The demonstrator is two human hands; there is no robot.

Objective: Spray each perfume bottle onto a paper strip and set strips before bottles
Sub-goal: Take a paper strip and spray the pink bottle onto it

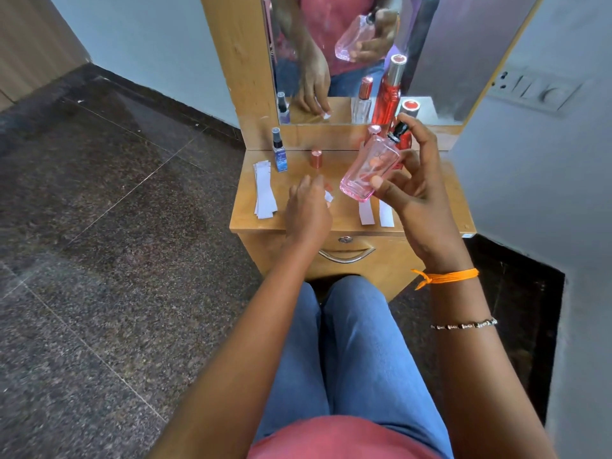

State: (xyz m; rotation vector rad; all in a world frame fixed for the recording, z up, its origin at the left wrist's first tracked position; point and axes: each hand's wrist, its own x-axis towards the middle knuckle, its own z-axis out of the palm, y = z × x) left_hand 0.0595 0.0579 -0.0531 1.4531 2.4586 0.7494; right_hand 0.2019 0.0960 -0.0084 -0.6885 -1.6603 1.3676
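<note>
My right hand (415, 190) grips a clear pink perfume bottle (371, 172), tilted with its black sprayer up and my forefinger on top. My left hand (308, 207) pinches a white paper strip (328, 196) low over the wooden table (298, 223), just left of the bottle's base. A stack of blank strips (265, 190) lies at the table's left beside a small blue spray bottle (279, 150). Two strips (376, 212) lie at the front right. A red bottle (404, 140) stands behind my right hand, mostly hidden.
A rose-gold cap (316, 159) stands on the table's middle rear. The mirror (347, 58) behind reflects the bottles and hands. A drawer with a metal handle (346, 255) is below the tabletop. Dark stone floor lies to the left, a wall switch panel (536, 91) to the right.
</note>
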